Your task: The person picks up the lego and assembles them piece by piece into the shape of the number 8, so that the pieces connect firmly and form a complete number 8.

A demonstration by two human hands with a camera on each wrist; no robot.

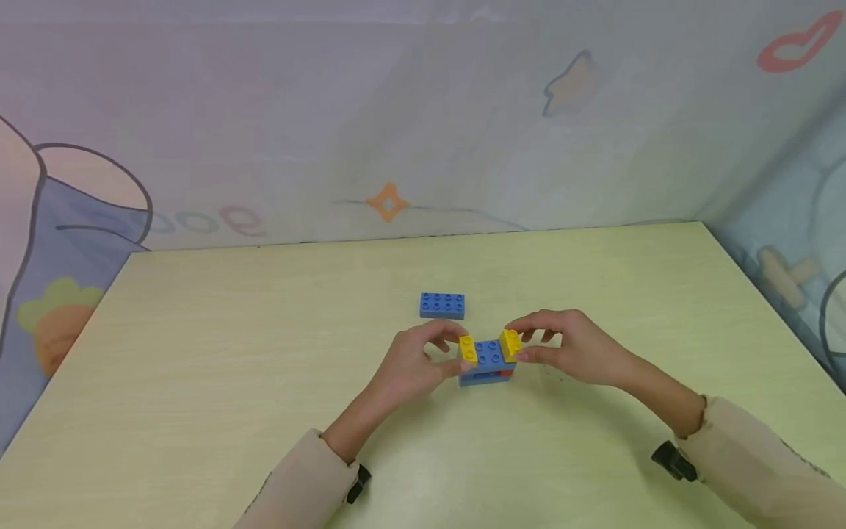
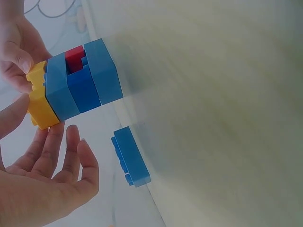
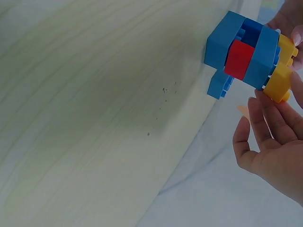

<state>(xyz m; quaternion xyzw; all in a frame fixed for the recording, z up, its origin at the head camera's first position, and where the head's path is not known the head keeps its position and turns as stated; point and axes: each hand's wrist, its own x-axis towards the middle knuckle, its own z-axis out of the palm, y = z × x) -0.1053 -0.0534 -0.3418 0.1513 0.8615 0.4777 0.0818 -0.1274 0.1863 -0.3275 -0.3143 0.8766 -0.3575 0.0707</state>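
Note:
A small stack of building bricks stands on the table, with a wide blue brick (image 1: 489,354) at its top and another blue one at its base. Between those layers show a red brick (image 3: 240,59) and a darker blue brick (image 2: 84,91). My left hand (image 1: 418,361) pinches a yellow brick (image 1: 468,349) at the stack's left end, where it sits against the top. At the opposite end, a second yellow brick (image 1: 510,344) is pinched by my right hand (image 1: 581,349); it leans slightly, and blue studs show beneath it in the right wrist view.
A loose blue brick (image 1: 442,306) lies behind the stack, studs up. The pale wooden table (image 1: 264,353) reaches back to a printed cloth wall (image 1: 297,132). Small dark specks (image 3: 165,90) mark the tabletop to the right of the stack.

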